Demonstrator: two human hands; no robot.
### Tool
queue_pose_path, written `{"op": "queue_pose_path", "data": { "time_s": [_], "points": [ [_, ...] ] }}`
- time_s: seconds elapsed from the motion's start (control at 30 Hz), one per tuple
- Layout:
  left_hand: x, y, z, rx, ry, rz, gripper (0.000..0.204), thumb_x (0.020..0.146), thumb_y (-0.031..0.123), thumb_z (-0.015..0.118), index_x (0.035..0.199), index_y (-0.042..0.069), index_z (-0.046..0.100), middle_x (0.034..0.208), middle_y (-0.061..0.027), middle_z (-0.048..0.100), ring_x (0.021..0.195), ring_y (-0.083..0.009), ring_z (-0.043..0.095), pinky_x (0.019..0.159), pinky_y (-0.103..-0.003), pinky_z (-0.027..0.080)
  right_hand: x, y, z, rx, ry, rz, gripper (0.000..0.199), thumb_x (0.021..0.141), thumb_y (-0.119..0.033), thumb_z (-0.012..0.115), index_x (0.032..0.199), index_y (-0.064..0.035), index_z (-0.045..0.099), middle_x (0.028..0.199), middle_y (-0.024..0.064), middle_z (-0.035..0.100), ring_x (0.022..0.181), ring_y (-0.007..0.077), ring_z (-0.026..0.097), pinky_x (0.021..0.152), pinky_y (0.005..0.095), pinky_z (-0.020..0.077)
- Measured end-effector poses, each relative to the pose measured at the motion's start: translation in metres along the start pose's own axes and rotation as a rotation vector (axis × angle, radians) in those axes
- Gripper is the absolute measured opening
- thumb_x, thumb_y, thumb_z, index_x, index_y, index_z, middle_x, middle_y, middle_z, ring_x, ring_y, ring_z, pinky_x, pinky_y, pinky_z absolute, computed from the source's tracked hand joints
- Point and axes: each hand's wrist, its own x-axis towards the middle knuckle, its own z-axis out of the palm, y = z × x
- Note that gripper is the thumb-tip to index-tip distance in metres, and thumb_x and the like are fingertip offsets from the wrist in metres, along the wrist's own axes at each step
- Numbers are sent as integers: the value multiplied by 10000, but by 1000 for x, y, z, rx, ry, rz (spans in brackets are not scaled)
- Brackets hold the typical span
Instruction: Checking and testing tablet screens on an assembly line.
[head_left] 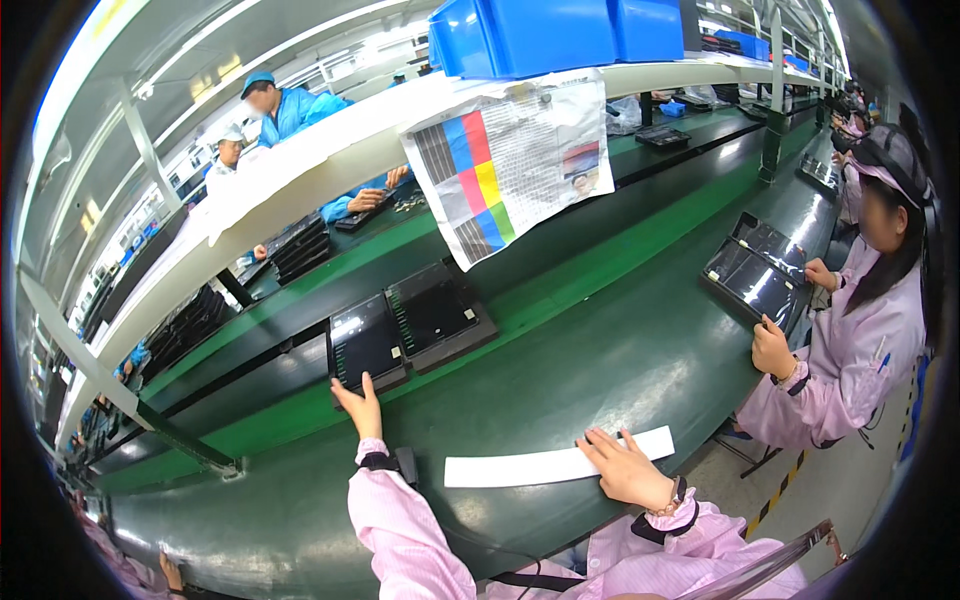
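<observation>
My left hand (358, 408) reaches to the near corner of a black tray (395, 372). Its thumb and fingers are apart and appear to touch the tray's edge; I cannot make out a grip. Two dark, glossy flat panels lie in black trays side by side, the left panel (364, 338) nearest my hand and the right panel (432, 305) beyond it. My right hand (630, 472) rests with outstretched fingers on the right part of a long white strip (520, 470), which lies flat on the green work surface (560, 390).
A white shelf (345, 150) with blue bins (530, 38) runs above the line, a printed colour sheet (510, 160) hanging from it. At right, a co-worker in pink handles a black tray with a panel (755, 265). A metal post (185, 440) stands at left.
</observation>
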Motion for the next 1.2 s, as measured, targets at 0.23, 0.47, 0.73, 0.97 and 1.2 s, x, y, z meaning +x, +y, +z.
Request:
{"op": "queue_pose_path", "data": {
  "time_s": [0.23, 0.47, 0.73, 0.97, 1.2],
  "points": [
    [-4, 65, 10, 171, -67, 280, 769, 865, 179, 645, 1432, -83, 197, 1504, -265, 211, 1424, -390, 141, 1163, -431, 127, 28, -28, 13, -119, -36, -203, 683, 803, -62, 544, 1441, -36, 304, 1494, 180, 307, 1414, 280, 258, 1108, 544, 234],
    [-35, 130, 85, -152, -255, 340, 707, 893, 149, 601, 1450, -25, 202, 1513, -218, 225, 1431, -344, 158, 1162, -409, 153, 79, -24, -26, 4, 92, -329, 715, 876, -276, 591, 1451, -9, 262, 1505, 224, 248, 1422, 334, 208, 1126, 516, 217],
    [-67, 136, 141, -435, -235, 114, 428, 920, 86, 524, 1318, -27, 415, 1354, -216, 471, 1297, -332, 429, 1082, -386, 322, 246, -20, 5, 1096, 273, 16, 517, 976, -269, 509, 1420, -43, 372, 1485, 123, 356, 1396, 221, 290, 1125, 327, 244],
    [-73, 140, 190, -426, -332, 23, 368, 923, 135, 518, 1261, -7, 483, 1278, -217, 541, 1185, -333, 537, 987, -384, 421, 289, 3, 56, 2047, 264, 143, 488, 1025, -352, 383, 1359, -1, 436, 1386, 98, 465, 1281, 179, 430, 1076, 312, 327],
    [-79, 121, 195, -401, -314, -54, 373, 906, 110, 518, 1264, 10, 482, 1271, -185, 536, 1187, -338, 506, 1013, -394, 392, 295, 1, 60, 1943, 283, 136, 423, 1021, -243, 385, 1339, 33, 434, 1350, 134, 489, 1276, 206, 453, 1064, 321, 366]
  ]
}}
